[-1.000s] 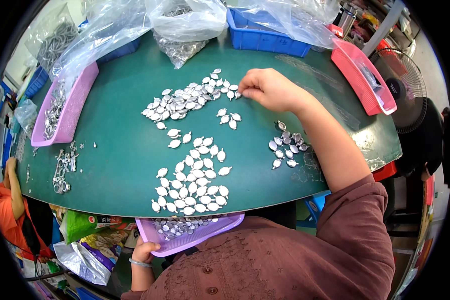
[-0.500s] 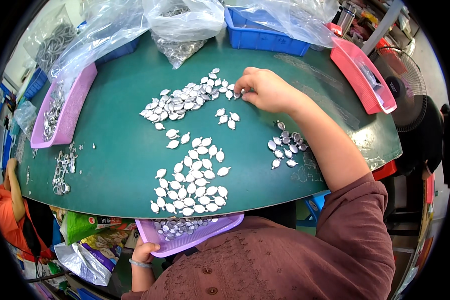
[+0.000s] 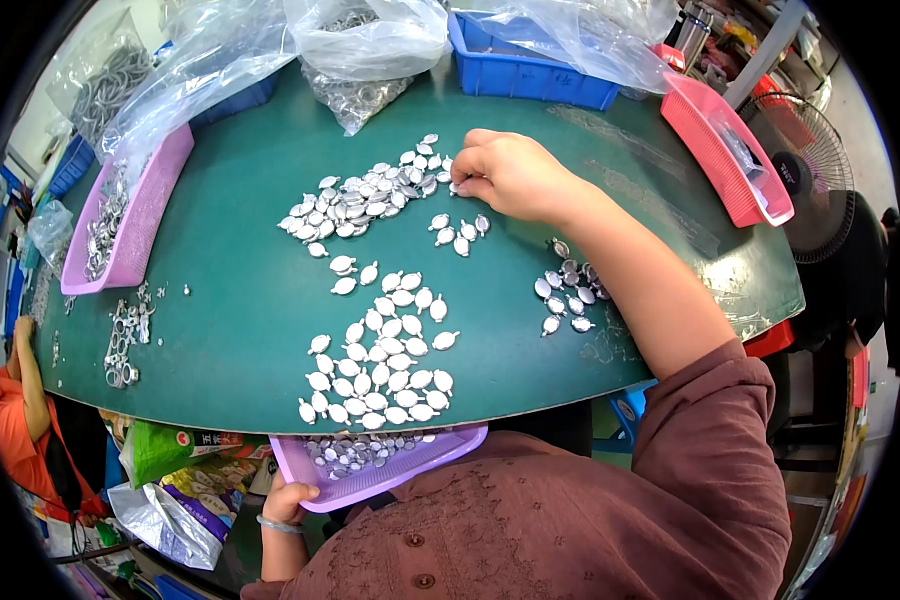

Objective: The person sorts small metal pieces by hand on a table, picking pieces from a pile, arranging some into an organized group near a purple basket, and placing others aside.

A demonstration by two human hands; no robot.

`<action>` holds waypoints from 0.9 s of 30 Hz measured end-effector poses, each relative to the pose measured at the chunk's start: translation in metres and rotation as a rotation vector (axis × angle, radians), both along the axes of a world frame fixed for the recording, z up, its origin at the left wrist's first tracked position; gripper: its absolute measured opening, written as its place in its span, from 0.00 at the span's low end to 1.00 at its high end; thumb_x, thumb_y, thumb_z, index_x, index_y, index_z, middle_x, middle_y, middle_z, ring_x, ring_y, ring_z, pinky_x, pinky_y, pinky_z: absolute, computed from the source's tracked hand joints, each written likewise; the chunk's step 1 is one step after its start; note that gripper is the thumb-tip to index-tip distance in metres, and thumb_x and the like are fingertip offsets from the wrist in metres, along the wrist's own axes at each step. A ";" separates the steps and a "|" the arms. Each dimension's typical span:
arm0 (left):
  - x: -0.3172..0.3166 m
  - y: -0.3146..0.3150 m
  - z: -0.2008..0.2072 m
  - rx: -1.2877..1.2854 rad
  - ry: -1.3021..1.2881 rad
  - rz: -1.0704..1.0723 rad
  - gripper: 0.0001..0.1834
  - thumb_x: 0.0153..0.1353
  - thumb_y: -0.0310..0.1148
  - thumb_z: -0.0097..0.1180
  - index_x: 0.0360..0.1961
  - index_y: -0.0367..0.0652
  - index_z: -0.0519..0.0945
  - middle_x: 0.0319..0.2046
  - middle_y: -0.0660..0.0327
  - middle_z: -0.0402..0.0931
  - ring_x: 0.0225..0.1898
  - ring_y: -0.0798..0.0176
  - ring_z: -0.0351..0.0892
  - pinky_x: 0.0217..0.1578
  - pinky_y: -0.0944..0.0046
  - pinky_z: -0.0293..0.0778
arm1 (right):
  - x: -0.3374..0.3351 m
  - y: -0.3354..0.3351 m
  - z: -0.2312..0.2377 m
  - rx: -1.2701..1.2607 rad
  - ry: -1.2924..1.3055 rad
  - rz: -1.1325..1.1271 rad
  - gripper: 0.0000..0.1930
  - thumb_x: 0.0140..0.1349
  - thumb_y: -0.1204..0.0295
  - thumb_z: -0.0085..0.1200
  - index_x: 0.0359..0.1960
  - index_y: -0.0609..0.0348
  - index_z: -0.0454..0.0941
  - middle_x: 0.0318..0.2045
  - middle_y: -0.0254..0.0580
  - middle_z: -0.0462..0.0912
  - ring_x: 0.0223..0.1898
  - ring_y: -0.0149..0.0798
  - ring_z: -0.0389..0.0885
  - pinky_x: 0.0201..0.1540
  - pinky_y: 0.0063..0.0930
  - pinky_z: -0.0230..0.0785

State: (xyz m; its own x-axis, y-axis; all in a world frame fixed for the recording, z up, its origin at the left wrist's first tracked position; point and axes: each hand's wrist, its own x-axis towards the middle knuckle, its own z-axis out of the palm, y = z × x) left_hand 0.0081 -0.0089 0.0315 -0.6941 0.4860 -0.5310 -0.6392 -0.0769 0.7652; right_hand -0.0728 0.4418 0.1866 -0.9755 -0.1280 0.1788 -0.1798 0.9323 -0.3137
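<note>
My left hand (image 3: pixel 288 502) grips the near left rim of a purple plastic basket (image 3: pixel 335 495), which sits at the table's front edge with small silvery metal pieces inside. At the right end of a heap of oval silver metal pieces (image 3: pixel 355 205), my right hand (image 3: pixel 510 172) is closed in a pinch. A small oval metal piece (image 3: pixel 454 189) shows at its fingertips, partly hidden by them. Just below this hand lies a small group of the same ovals (image 3: pixel 461 246). A larger spread of white-looking ovals (image 3: pixel 380 372) covers the table between heap and basket.
Darker ovals (image 3: pixel 570 290) lie beneath my right forearm. A pink-purple basket (image 3: pixel 135 230) of metal parts stands left, with loose ring-like parts (image 3: pixel 122 340) near it. Plastic bags (image 3: pixel 370 50), a blue tray (image 3: pixel 530 78) and a pink basket (image 3: pixel 725 160) line the far side. Another person's arm (image 3: pixel 32 385) is at left.
My right hand has shifted a little left, to the heap's right end. One more oval now lies in the small group below it. My left hand stays on the purple basket.
</note>
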 end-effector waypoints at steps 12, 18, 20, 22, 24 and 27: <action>-0.002 -0.010 -0.007 -0.019 0.002 -0.023 0.36 0.30 0.26 0.56 0.48 0.32 0.66 0.38 0.56 0.71 0.41 0.57 0.71 0.45 0.62 0.67 | 0.003 -0.006 0.017 0.061 -0.050 0.085 0.10 0.55 0.72 0.48 0.39 0.54 0.77 0.36 0.46 0.76 0.42 0.49 0.74 0.44 0.39 0.67; -0.001 -0.005 -0.007 -0.010 0.009 0.007 0.35 0.29 0.26 0.55 0.48 0.32 0.67 0.38 0.55 0.72 0.40 0.56 0.74 0.42 0.60 0.71 | -0.003 -0.045 0.129 0.011 0.571 0.251 0.17 0.57 0.76 0.43 0.50 0.51 0.71 0.35 0.51 0.79 0.36 0.52 0.77 0.41 0.42 0.69; 0.000 -0.005 -0.006 0.005 0.005 0.009 0.35 0.29 0.26 0.55 0.48 0.32 0.67 0.38 0.55 0.72 0.40 0.56 0.74 0.42 0.60 0.71 | 0.003 -0.048 0.146 -0.039 0.517 0.218 0.13 0.57 0.76 0.43 0.42 0.54 0.76 0.30 0.50 0.80 0.32 0.51 0.78 0.39 0.40 0.70; 0.001 -0.004 -0.004 0.023 0.004 0.022 0.35 0.29 0.27 0.55 0.48 0.32 0.67 0.37 0.55 0.72 0.39 0.56 0.74 0.42 0.60 0.71 | 0.004 -0.038 0.136 -0.007 0.434 0.247 0.12 0.56 0.76 0.44 0.40 0.56 0.77 0.30 0.51 0.80 0.32 0.51 0.78 0.39 0.39 0.70; 0.000 0.000 -0.004 0.035 0.010 0.022 0.36 0.29 0.27 0.56 0.48 0.32 0.67 0.37 0.55 0.72 0.39 0.56 0.74 0.42 0.60 0.71 | 0.003 -0.014 0.093 0.119 0.186 0.242 0.12 0.55 0.78 0.45 0.40 0.60 0.76 0.33 0.52 0.79 0.37 0.50 0.77 0.42 0.37 0.69; -0.003 -0.006 -0.009 0.041 0.007 -0.015 0.37 0.31 0.24 0.55 0.51 0.33 0.65 0.42 0.54 0.71 0.44 0.55 0.71 0.47 0.59 0.67 | 0.012 -0.004 0.036 0.097 -0.201 0.106 0.14 0.55 0.79 0.45 0.43 0.65 0.74 0.40 0.54 0.76 0.43 0.52 0.74 0.48 0.38 0.66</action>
